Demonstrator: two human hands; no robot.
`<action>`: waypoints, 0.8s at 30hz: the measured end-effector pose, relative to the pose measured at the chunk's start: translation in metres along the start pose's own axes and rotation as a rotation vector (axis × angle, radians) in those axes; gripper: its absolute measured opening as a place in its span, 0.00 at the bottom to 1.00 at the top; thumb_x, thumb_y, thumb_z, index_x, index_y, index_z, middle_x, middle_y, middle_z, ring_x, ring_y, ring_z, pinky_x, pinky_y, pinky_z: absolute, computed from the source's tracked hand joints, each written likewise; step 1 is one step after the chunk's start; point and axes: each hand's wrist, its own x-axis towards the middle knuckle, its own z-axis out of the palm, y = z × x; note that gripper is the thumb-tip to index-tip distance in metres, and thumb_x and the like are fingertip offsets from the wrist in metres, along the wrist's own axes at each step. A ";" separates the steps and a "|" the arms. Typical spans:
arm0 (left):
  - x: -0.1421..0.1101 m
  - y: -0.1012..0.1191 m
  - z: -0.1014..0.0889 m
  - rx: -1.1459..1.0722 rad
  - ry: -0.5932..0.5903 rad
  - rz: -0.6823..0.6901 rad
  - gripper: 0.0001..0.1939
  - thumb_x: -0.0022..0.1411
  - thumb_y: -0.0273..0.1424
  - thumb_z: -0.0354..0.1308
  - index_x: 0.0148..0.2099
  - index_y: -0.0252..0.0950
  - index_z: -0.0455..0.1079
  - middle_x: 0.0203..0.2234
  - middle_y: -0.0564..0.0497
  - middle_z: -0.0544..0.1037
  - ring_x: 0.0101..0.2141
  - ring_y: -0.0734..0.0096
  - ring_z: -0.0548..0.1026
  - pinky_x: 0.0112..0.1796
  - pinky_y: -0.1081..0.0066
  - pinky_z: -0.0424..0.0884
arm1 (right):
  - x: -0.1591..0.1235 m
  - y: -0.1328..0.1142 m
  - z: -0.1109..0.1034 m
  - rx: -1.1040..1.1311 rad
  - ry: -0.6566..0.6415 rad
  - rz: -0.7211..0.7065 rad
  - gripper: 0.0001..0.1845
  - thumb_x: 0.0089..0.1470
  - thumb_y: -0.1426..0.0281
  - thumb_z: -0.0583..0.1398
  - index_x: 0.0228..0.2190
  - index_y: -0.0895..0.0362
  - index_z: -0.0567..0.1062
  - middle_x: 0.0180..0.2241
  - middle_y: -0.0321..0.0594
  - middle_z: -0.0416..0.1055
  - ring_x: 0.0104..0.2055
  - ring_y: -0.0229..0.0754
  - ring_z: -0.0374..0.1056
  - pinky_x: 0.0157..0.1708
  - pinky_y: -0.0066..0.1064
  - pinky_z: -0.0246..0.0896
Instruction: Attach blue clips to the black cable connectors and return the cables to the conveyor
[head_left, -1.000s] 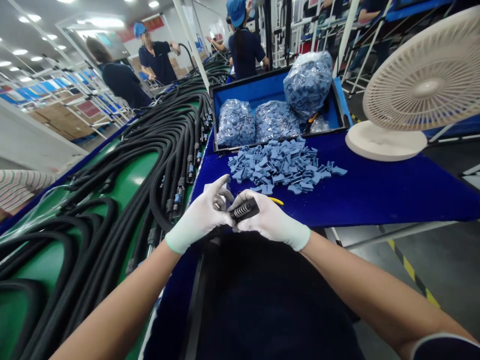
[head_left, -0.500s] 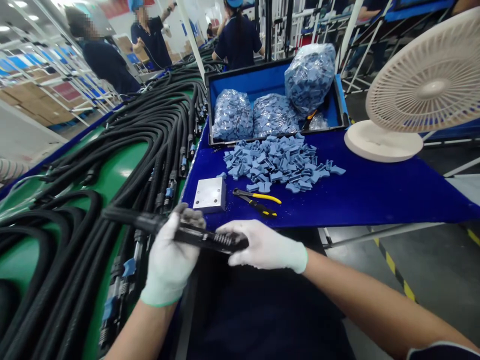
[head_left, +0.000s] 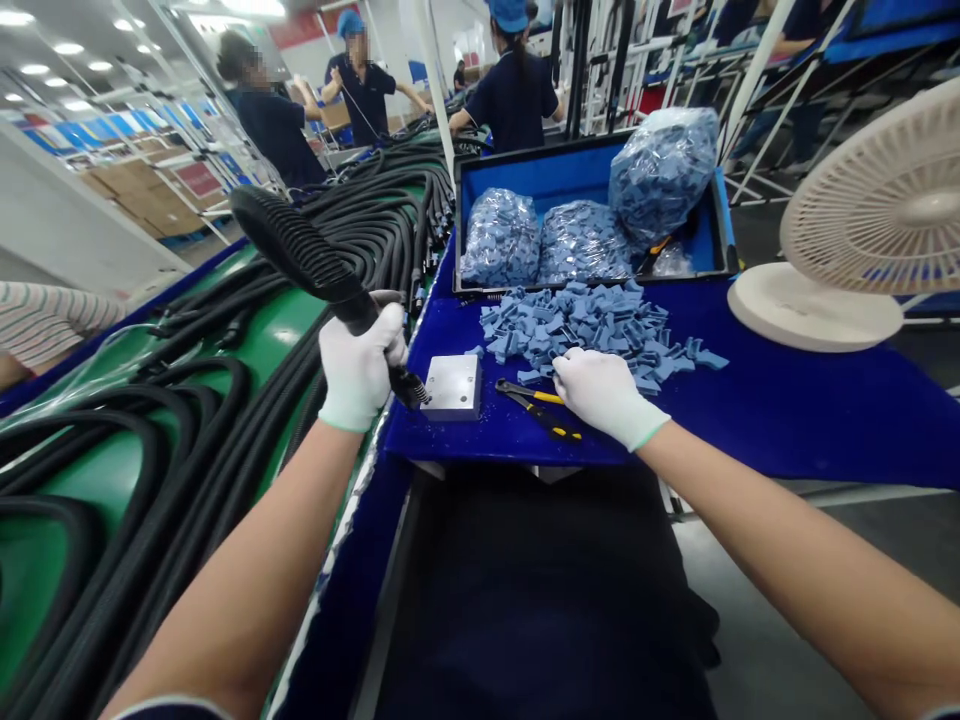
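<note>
My left hand [head_left: 358, 362], in a white glove, is wrapped round the end of a black corrugated hose [head_left: 300, 245]. Its dark end fitting slants down to the left edge of a silver metal block [head_left: 454, 388]; whether they touch I cannot tell. At the near edge of a heap of small blue plastic clips [head_left: 555, 318], my gloved right hand [head_left: 606, 398] has its fingers closed together. What they pinch, if anything, is hidden. Pliers with yellow and black handles [head_left: 536, 408] lie just left of that hand, which partly covers one handle.
Behind the heap, a blue bin [head_left: 570, 178] holds bagged blue clips [head_left: 664, 170]. A beige fan [head_left: 817, 310] stands on the right. Many black hoses [head_left: 202, 490] cover the green table at left. Several people are farther back, and a striped sleeve [head_left: 56, 320] shows at the left edge.
My right hand has let go of the hose fitting and reached forward to the clips. My left hand has raised the hose end and tilted its fitting down towards the block. The view has shifted.
</note>
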 end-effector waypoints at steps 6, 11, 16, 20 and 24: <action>0.009 -0.026 -0.002 0.015 -0.064 0.084 0.11 0.60 0.32 0.65 0.45 0.35 0.74 0.15 0.62 0.61 0.15 0.79 0.58 0.20 0.73 0.60 | -0.005 -0.001 -0.009 0.022 0.092 0.062 0.15 0.70 0.66 0.51 0.44 0.59 0.75 0.43 0.51 0.75 0.38 0.51 0.74 0.34 0.35 0.58; 0.010 -0.038 -0.001 0.129 -0.003 0.091 0.11 0.60 0.34 0.66 0.44 0.35 0.74 0.16 0.59 0.66 0.16 0.76 0.63 0.21 0.73 0.62 | 0.006 -0.012 -0.021 0.201 0.136 -0.007 0.13 0.66 0.70 0.56 0.46 0.57 0.79 0.47 0.51 0.76 0.43 0.51 0.73 0.39 0.36 0.60; 0.014 -0.034 -0.005 0.179 -0.073 0.038 0.13 0.59 0.33 0.66 0.45 0.35 0.74 0.17 0.57 0.69 0.19 0.73 0.67 0.25 0.71 0.66 | 0.041 -0.057 -0.034 0.713 0.170 -0.278 0.14 0.64 0.67 0.61 0.48 0.55 0.81 0.46 0.44 0.80 0.46 0.48 0.73 0.47 0.35 0.63; 0.015 -0.029 -0.010 0.258 -0.115 0.062 0.16 0.58 0.34 0.66 0.47 0.33 0.75 0.25 0.51 0.78 0.28 0.68 0.76 0.34 0.68 0.71 | 0.070 -0.101 -0.036 0.984 0.090 -0.377 0.08 0.61 0.66 0.62 0.36 0.58 0.80 0.32 0.37 0.77 0.33 0.41 0.69 0.37 0.31 0.60; 0.015 -0.031 -0.013 0.230 -0.122 0.019 0.18 0.57 0.34 0.67 0.48 0.33 0.75 0.29 0.51 0.78 0.30 0.67 0.76 0.37 0.67 0.73 | 0.092 -0.121 -0.029 1.061 -0.006 -0.392 0.16 0.56 0.61 0.65 0.24 0.58 0.72 0.22 0.32 0.68 0.26 0.37 0.61 0.29 0.30 0.51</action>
